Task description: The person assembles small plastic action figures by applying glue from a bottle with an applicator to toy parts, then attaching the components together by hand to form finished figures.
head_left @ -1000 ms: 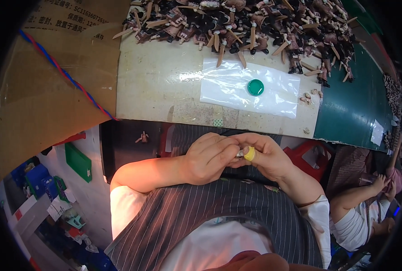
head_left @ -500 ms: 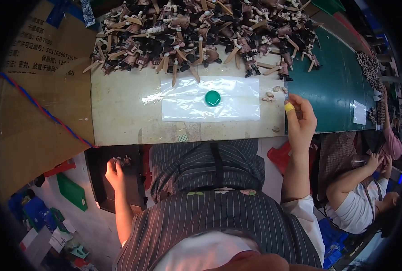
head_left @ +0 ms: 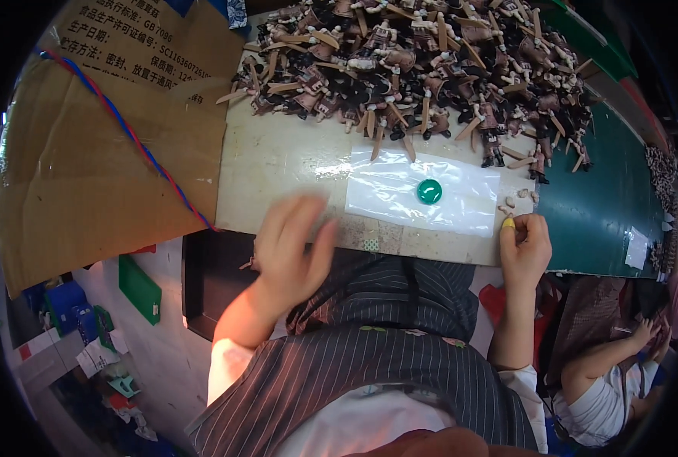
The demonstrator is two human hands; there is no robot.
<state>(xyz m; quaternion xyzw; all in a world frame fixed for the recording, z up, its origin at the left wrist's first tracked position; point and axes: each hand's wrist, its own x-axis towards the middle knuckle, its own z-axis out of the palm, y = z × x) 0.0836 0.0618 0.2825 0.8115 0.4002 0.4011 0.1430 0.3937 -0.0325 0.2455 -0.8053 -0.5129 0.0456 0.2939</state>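
My left hand (head_left: 289, 247) is smeared by motion at the near edge of the table, left of a clear plastic sheet (head_left: 384, 217). Its fingers are stretched and the thumb stands apart, with nothing visible between them. My right hand (head_left: 528, 247) rests at the table's front edge, with yellow tape on one fingertip. Its thumb and fingers are pressed together; whatever they hold is hidden. Just beyond it lie several small pale pieces (head_left: 510, 203). A round green cap or dish (head_left: 429, 191) sits on the plastic sheet.
Many brown-and-black toy figures (head_left: 400, 61) with tan blade-like parts are heaped along the far side. A cardboard box (head_left: 118, 183) stands at left. A dark tray (head_left: 209, 282) sits below the table, with a small piece beside my left wrist. Another person (head_left: 609, 381) works at right.
My left hand has come up from the dark tray to the table edge, its fingers spreading. My right hand's fingers have curled in by the pale pieces. The view has shifted left.
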